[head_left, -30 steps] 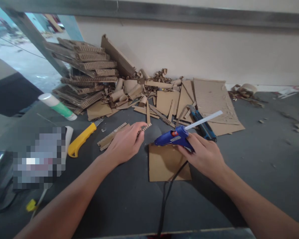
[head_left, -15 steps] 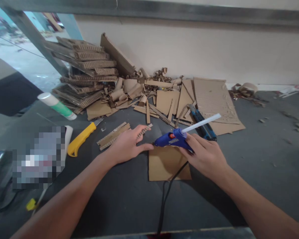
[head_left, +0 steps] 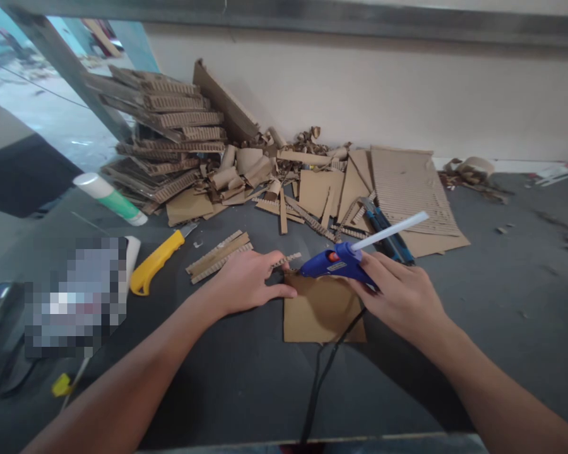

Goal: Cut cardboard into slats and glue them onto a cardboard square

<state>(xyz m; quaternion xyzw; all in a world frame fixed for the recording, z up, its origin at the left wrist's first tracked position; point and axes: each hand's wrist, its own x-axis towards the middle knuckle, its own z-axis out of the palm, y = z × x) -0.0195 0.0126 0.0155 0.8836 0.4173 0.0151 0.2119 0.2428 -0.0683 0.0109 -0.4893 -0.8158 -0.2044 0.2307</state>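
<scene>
My right hand [head_left: 397, 296] grips a blue hot glue gun [head_left: 334, 265] with a white glue stick [head_left: 390, 231] jutting from its back. The gun's nozzle points left, at the top left corner of a flat cardboard square [head_left: 319, 312]. My left hand [head_left: 248, 280] pinches a thin corrugated cardboard strip [head_left: 286, 260] and lays it along the square's top edge, thumb resting at the square's left side. The gun's black cord [head_left: 324, 372] runs toward me across the dark table [head_left: 478, 284].
A yellow utility knife [head_left: 156, 261] and two corrugated strips [head_left: 218, 255] lie to the left. A green and white glue tube [head_left: 108, 198] lies farther left. Stacked cardboard [head_left: 161, 139] and scraps [head_left: 265, 170] pile against the back wall. A blue cutter [head_left: 388, 230] lies on a ribbed sheet [head_left: 407, 189].
My left hand has lowered and brought the thin strip down to the cardboard square's top edge. The glue gun's nozzle has dipped toward that same corner.
</scene>
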